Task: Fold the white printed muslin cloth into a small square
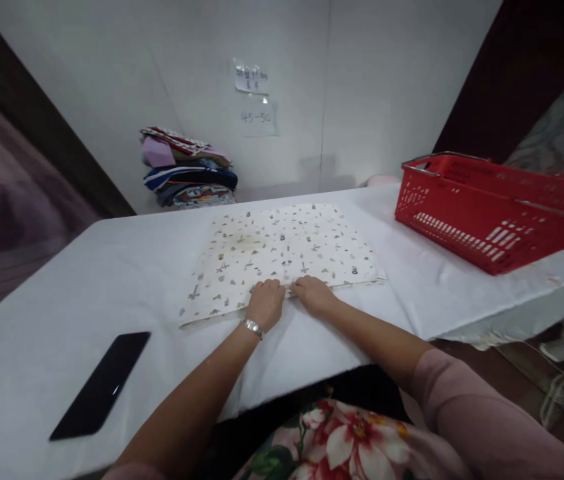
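Observation:
A cream cloth [282, 250] with a small scattered print lies flat, folded in layers, on the white-covered table. A yellowish patch shows on its left part. My left hand [266, 303], with a metal band at the wrist, grips the cloth's near edge at about its middle, fingers curled over it. Close beside it, my right hand [313, 295] pinches the same edge. The two hands nearly touch. My thumbs are mostly hidden under the fingers and the cloth's edge.
A black phone [102, 387] lies at the left front of the white table [162, 287]. Folded garments [189, 170] are stacked at the back left. At the right stands a red plastic basket [487, 213] with metal handles. Paper notes [257, 117] hang on the wall.

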